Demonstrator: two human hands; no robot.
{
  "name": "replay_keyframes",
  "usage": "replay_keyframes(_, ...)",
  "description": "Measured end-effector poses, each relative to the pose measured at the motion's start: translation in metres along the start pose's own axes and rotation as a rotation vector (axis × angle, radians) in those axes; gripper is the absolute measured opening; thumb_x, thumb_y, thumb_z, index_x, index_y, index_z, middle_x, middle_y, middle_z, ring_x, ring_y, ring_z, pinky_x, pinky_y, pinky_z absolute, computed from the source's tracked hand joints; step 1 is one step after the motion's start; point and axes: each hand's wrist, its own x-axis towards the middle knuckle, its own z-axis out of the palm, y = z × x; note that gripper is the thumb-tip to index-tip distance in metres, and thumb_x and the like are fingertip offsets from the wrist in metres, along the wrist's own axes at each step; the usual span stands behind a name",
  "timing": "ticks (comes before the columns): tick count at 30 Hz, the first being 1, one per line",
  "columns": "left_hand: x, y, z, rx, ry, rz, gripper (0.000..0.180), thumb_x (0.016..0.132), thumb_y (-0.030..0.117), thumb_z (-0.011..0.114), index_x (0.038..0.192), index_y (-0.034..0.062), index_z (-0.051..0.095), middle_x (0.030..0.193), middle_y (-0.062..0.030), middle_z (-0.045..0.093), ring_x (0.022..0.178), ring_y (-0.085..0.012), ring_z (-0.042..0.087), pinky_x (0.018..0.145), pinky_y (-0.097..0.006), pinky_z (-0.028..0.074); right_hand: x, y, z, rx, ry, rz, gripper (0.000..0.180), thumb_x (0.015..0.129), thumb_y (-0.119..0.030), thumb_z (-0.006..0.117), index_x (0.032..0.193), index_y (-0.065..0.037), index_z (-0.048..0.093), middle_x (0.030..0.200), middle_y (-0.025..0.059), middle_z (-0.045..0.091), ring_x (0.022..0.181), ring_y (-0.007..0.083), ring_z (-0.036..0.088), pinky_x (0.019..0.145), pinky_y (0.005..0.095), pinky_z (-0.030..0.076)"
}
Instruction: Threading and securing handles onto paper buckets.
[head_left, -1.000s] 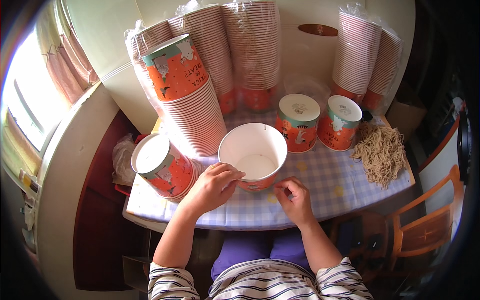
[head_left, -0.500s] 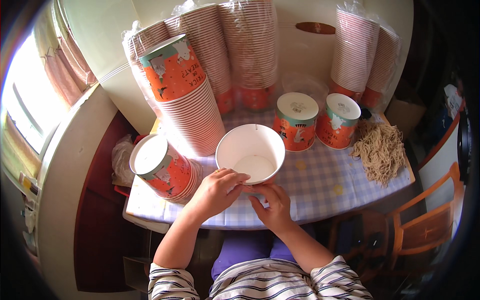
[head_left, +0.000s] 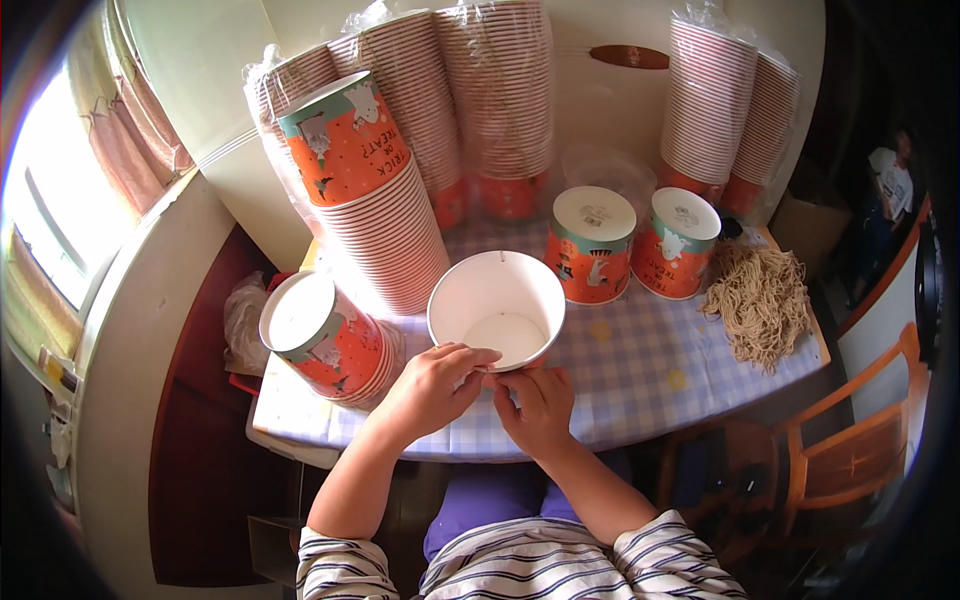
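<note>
A white-lined paper bucket (head_left: pixel 480 290) stands upright near the table's front edge, its mouth facing up. My left hand (head_left: pixel 432 388) is closed on its near rim, the fingers reaching over the edge. Just right of it, my right hand (head_left: pixel 538 408) has its fingers curled together against the outside of the near wall, below the rim. Whatever lies between those right fingertips is too small or hidden to make out. A small dark mark shows inside the bucket's far rim.
Nested orange bucket stacks stand left, one tall (head_left: pixel 375 230) and one short (head_left: pixel 325 335). Two upturned bucket groups (head_left: pixel 592 250) (head_left: pixel 677 245) and a beige string heap (head_left: pixel 755 305) sit right. Wrapped stacks (head_left: pixel 500 90) line the back. A wooden chair (head_left: pixel 850 440) stands right; a person (head_left: pixel 888 185) is beyond.
The bucket has shifted slightly left. My right hand has moved a little left, its fingers drawing closer together at the rim. A person has come into view at the far right.
</note>
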Motion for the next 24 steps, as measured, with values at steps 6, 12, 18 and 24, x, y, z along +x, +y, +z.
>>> replay_keyframes(6, 0.002, 0.000, 0.000, 0.000, 0.010, 0.033, 0.027, 0.077, -0.001, 0.064, 0.104, 0.0027, 0.066, 0.089, -0.0143, 0.068, 0.082, -0.0302, 0.067, 0.073, -0.036, 0.057, 0.001, -0.001, -0.001, -0.018, -0.019, -0.014, 0.024, 0.066, -0.004, 0.074, 0.085, -0.013, 0.063, 0.078, 0.0006, 0.061, 0.071, 0.0217, 0.060, 0.064, 0.0356, 0.040)
replay_keyframes(12, 0.001, 0.002, 0.002, 0.026, 0.043, 0.100, 0.028, 0.075, 0.000, 0.066, 0.103, 0.0034, 0.066, 0.085, -0.0122, 0.068, 0.081, -0.0284, 0.067, 0.072, -0.035, 0.056, 0.001, 0.000, -0.001, -0.002, -0.027, -0.047, 0.023, 0.067, -0.004, 0.073, 0.086, -0.012, 0.062, 0.079, 0.0015, 0.061, 0.070, 0.0220, 0.059, 0.064, 0.0356, 0.040)
replay_keyframes(18, 0.000, -0.009, 0.008, 0.037, 0.089, 0.159, 0.028, 0.073, 0.000, 0.068, 0.101, 0.0034, 0.067, 0.085, -0.0110, 0.066, 0.078, -0.0275, 0.065, 0.069, -0.037, 0.055, 0.024, 0.023, -0.053, 0.498, 0.057, 0.256, 0.017, 0.083, -0.007, 0.067, 0.098, -0.005, 0.058, 0.089, 0.0067, 0.062, 0.070, 0.0119, 0.055, 0.052, 0.0249, 0.039)
replay_keyframes(24, -0.001, -0.008, 0.005, 0.021, 0.080, 0.144, 0.028, 0.074, 0.002, 0.070, 0.101, 0.0032, 0.067, 0.085, -0.0110, 0.066, 0.079, -0.0279, 0.065, 0.069, -0.037, 0.056, 0.129, 0.042, -0.193, 0.366, 0.805, 0.080, 0.054, 0.093, -0.011, 0.046, 0.142, 0.005, 0.032, 0.098, 0.0112, 0.061, 0.064, 0.0056, 0.038, 0.064, 0.0226, 0.036)
